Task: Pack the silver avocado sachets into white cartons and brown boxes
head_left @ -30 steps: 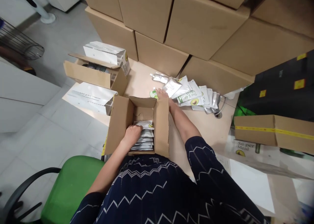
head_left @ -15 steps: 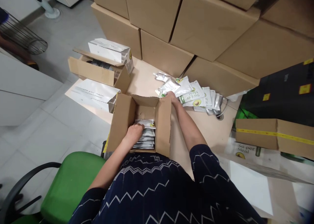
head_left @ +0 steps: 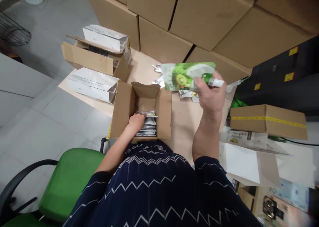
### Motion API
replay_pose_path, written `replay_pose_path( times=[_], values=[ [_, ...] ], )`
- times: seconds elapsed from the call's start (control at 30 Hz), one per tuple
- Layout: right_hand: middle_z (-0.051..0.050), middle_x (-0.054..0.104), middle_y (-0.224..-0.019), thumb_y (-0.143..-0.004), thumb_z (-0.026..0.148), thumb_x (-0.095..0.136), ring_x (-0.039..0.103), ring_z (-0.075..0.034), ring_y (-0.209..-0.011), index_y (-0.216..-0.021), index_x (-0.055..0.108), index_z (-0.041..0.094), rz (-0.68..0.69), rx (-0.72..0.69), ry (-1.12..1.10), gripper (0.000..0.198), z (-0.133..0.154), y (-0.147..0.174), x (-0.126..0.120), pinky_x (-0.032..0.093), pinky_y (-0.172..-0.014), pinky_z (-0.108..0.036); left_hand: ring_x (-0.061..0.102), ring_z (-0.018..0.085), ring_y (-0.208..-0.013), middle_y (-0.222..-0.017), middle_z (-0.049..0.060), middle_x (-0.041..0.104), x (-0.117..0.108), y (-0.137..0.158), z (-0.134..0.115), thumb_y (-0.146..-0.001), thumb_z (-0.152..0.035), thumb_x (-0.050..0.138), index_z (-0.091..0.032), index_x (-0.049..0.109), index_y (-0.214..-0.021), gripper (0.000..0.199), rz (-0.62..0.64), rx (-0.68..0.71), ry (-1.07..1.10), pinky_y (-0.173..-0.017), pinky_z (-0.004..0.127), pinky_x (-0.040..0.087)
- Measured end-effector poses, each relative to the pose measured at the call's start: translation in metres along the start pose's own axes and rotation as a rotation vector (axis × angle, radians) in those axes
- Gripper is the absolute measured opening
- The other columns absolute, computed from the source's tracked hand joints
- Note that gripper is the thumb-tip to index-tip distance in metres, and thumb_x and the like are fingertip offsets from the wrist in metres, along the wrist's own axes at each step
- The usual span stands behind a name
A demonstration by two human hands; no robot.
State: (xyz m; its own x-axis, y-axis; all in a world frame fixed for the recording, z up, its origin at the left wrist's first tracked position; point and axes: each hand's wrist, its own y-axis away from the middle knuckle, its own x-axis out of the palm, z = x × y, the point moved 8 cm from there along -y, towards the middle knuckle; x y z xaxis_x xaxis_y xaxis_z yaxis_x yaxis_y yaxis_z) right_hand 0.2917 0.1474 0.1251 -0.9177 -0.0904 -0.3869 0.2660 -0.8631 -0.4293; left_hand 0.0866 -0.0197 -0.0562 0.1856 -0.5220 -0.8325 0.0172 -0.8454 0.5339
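Observation:
My right hand is closed on a green and white spouted pouch. Its white cap sticks out beside my fingers, and a fruit picture shows on its front. The pouch is held up above the table, right of an open cardboard box. Inside that box a row of silvery-white pouches is packed on edge. My left hand reaches into the box with fingers curled over the rearmost pouches; the fingertips are partly hidden. Behind the raised pouch, loose pouches lie on the table, mostly covered from sight.
Stacked cardboard boxes wall off the table's back. To the left are an opened carton and white boxes. A black case and more boxes stand right. A green chair is at my left.
My right hand has lifted a spouted pouch from the loose pile and moved right, with the green side now showing. My left hand stays on the pouches in the box. The view has shifted slightly.

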Motion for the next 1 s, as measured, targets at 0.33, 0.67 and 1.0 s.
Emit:
replay_pose_path(
  times=[0.33,0.67,1.0],
  values=[
    [-0.010,0.076,-0.110,-0.092,0.020,0.051,0.069,-0.021,-0.099,-0.107,0.075,0.017,1.159,-0.070,0.601,0.028,-0.019,0.064,0.230,0.041,-0.072,-0.023,0.068,0.027,-0.106,-0.109,0.021,0.069,-0.002,0.010,0.006,-0.092,-0.002,0.036,-0.006,0.066,-0.113,0.038,-0.080,-0.092,-0.006,-0.089,0.036,0.055],
    [-0.015,0.072,-0.120,-0.094,0.015,0.049,0.069,-0.020,-0.103,-0.117,0.072,0.012,1.496,-0.074,0.753,0.033,-0.052,0.105,0.264,0.042,-0.070,-0.021,0.065,0.025,-0.107,-0.113,0.020,0.062,-0.002,0.008,0.009,-0.092,0.000,0.031,-0.005,0.058,-0.116,0.036,-0.172,-0.170,0.035,-0.087,0.033,0.055],
    [-0.018,0.077,-0.093,-0.073,0.003,0.065,0.071,-0.024,-0.079,-0.086,0.077,0.006,1.491,0.063,0.584,0.018,-0.054,0.111,0.266,0.048,-0.067,-0.025,0.067,0.025,-0.110,-0.153,0.027,0.036,-0.015,0.004,0.013,-0.092,-0.003,0.032,-0.012,0.032,-0.146,0.055,-0.281,-0.196,0.099,-0.088,0.036,0.056]
  ],
)
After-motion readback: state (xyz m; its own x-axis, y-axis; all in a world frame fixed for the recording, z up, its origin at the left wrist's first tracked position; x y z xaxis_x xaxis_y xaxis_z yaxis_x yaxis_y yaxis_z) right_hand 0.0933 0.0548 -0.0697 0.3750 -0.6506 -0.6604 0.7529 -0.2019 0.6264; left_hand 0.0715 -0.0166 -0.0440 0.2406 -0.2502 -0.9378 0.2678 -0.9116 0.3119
